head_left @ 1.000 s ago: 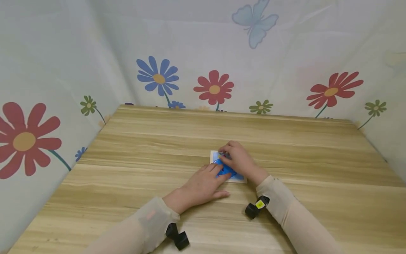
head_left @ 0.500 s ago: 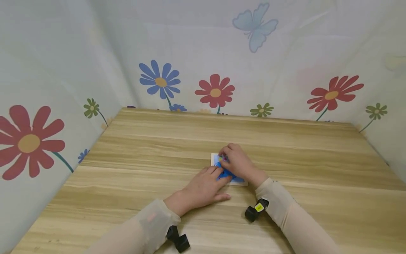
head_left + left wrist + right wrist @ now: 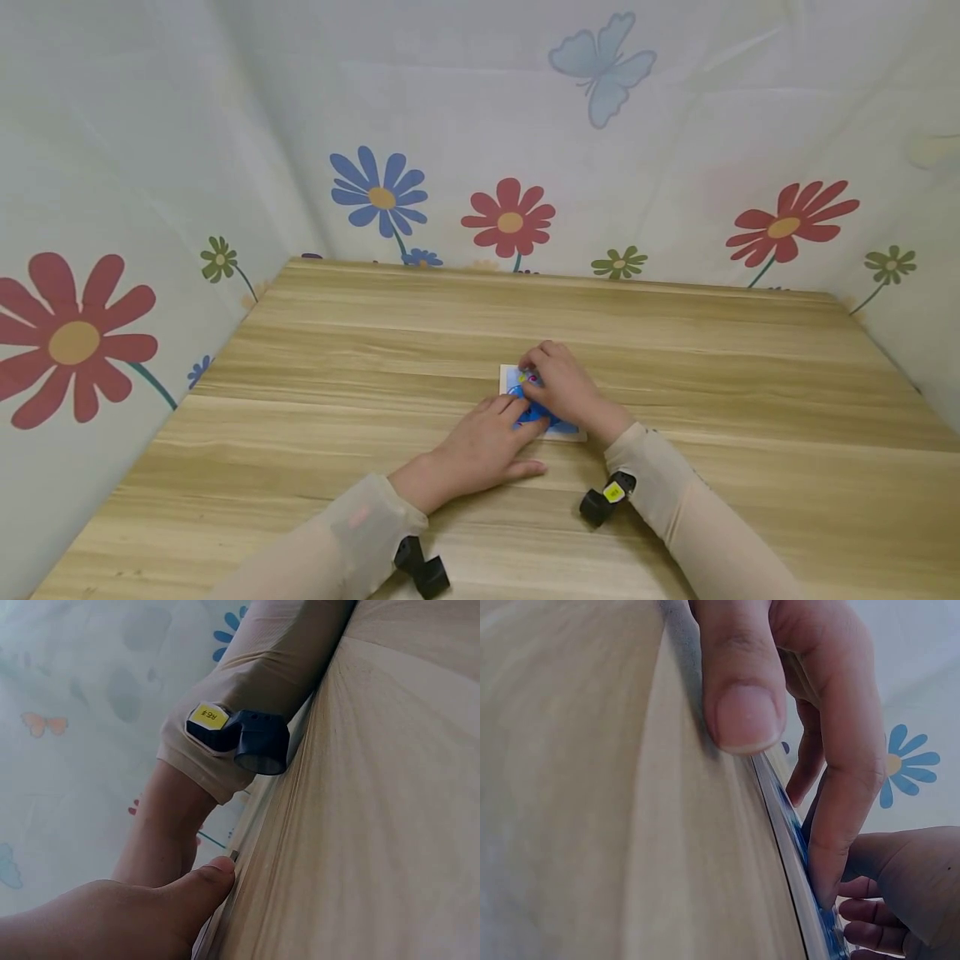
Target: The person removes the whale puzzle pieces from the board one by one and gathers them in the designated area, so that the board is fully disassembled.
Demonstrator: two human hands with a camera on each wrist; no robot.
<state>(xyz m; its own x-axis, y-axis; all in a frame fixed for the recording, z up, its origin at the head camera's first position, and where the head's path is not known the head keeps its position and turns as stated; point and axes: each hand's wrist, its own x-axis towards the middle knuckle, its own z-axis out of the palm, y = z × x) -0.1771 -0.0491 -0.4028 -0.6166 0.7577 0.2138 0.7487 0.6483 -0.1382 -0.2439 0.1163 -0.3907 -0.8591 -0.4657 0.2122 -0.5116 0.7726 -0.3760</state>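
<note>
A small flat board (image 3: 506, 377) with a pale border lies on the table, with light blue, yellow and magenta showing on it. Across its middle is a bright blue shape (image 3: 534, 412), mostly covered by fingers. My left hand (image 3: 480, 446) comes from the near left; its extended fingertips rest on the blue shape, while its thumb (image 3: 199, 889) lies near the board's front edge. My right hand (image 3: 566, 383) arches over the far right part, fingers bent down. In the right wrist view, its index finger (image 3: 836, 825) touches the blue surface; whether it pinches a piece is hidden.
The wood-grain table (image 3: 360, 333) extends around the board. A white curtain (image 3: 465, 100) printed with flowers and a butterfly hangs behind and at both sides. Each wrist carries a black camera, one left (image 3: 422, 567) and one right (image 3: 606, 497).
The head view has shifted slightly. My right hand has moved a little on the board, and yellow and magenta spots beneath it show more clearly. My left hand stays on the blue shape.
</note>
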